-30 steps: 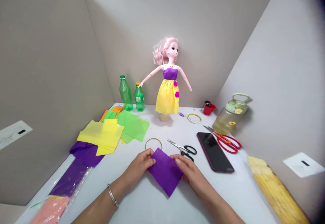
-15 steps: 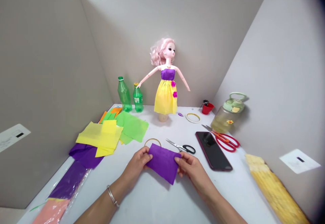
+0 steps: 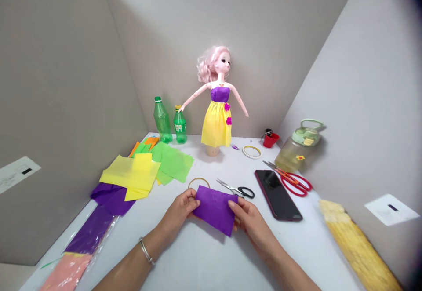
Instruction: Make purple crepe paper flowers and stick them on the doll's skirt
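Note:
A folded piece of purple crepe paper (image 3: 216,209) is held just above the white table (image 3: 204,260), near its front. My left hand (image 3: 180,212) pinches its left edge and my right hand (image 3: 249,220) pinches its right edge, fingers closed on the paper. A thin tape ring (image 3: 198,182) lies just behind the paper. Small black-handled scissors (image 3: 238,190) lie to the right of that ring.
A doll (image 3: 218,102) in a yellow and purple dress stands at the back, beside two green bottles (image 3: 169,121). Yellow, green and purple paper sheets (image 3: 138,172) lie at left. At right are a phone (image 3: 277,188), red scissors (image 3: 292,179), a jar (image 3: 298,148), a red cup (image 3: 271,140), a tape roll (image 3: 252,151) and a yellow bundle (image 3: 358,249).
The purple paper went from a tilted, longer diamond to a shorter, flatter rectangle held level. Both hands stayed on its edges and drew slightly closer together.

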